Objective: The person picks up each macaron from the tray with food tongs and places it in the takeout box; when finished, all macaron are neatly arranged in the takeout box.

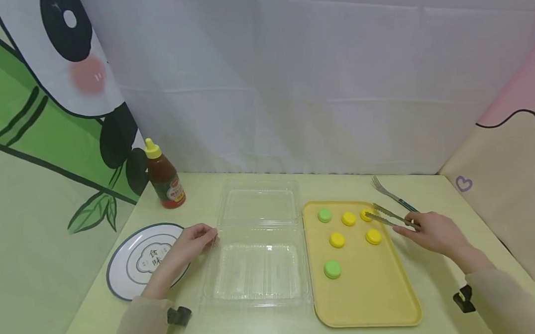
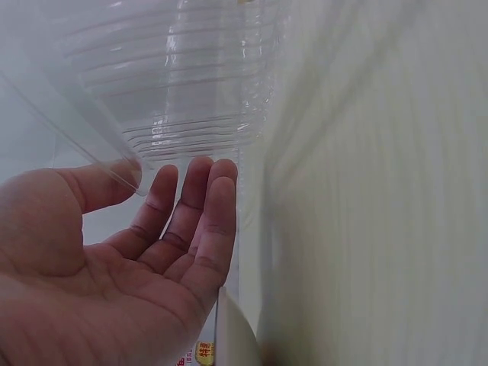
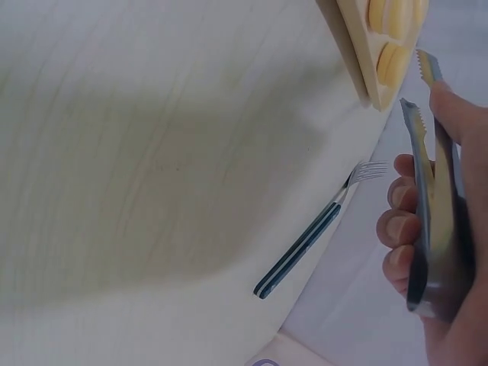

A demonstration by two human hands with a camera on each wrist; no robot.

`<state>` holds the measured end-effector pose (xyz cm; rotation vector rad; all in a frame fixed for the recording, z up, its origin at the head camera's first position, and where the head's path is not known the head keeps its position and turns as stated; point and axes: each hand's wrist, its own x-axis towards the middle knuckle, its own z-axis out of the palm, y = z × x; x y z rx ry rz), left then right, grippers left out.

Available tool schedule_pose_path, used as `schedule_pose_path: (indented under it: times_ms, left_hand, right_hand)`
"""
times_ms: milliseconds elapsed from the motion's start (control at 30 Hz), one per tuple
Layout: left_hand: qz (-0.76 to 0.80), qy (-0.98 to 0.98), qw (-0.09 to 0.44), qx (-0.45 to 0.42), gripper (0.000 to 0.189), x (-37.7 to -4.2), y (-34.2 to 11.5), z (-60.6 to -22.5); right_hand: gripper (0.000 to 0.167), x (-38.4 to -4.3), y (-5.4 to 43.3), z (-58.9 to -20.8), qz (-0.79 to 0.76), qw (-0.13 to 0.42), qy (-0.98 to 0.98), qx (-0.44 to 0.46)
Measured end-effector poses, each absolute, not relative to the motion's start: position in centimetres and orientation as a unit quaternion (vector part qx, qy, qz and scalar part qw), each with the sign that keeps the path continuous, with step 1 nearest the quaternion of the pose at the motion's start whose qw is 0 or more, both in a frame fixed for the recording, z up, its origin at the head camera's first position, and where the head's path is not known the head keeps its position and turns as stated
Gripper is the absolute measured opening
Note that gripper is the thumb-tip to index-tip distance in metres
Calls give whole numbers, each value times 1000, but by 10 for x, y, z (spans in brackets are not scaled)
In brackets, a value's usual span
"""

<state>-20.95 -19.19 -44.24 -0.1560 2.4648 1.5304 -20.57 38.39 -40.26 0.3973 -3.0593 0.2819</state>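
sleeves fill the bottom corners nearest the head camera, the left sleeve (image 1: 137, 324) and the right sleeve (image 1: 502, 303). the right hand (image 1: 434, 233) is clamped round the metal tongs (image 3: 438, 282), whose two tips stand apart about the yellow cookie (image 1: 364, 214) near the far right corner of the tray (image 1: 367, 299); whether metal touches it, i cannot tell. the left hand (image 1: 199, 242) pinches the left edge of the clear box (image 1: 256, 277), thumb and fingers close together at the rim.

the cookies look light and fairly firm, with smooth rounded tops that would probably slip under a careless squeeze. best hold is likely low across the sides, pressed gently in case they crack. the box is thin plastic, light and springy, liable to slide or flex, so its rim is the sensible grip.

two green cookies and three more yellow ones sit spaced out on the tray. the box lies open just left of it, lid (image 1: 260, 207) laid back. the fork (image 1: 396, 198), just beyond the tray corner, could catch the tongs. left of the box are the plate (image 1: 124, 275), under the left forearm, and the sauce bottle (image 1: 165, 184), well clear of the tongs.
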Motion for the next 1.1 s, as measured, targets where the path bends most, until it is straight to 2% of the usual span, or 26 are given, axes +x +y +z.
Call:
schedule_pose_path:
  times_ms: [1100]
  left_hand:
    - [528,840,121,-32,26,-209,-195,-444]
  right_hand:
    - [36,-208,382,-412,102,11,-986,133]
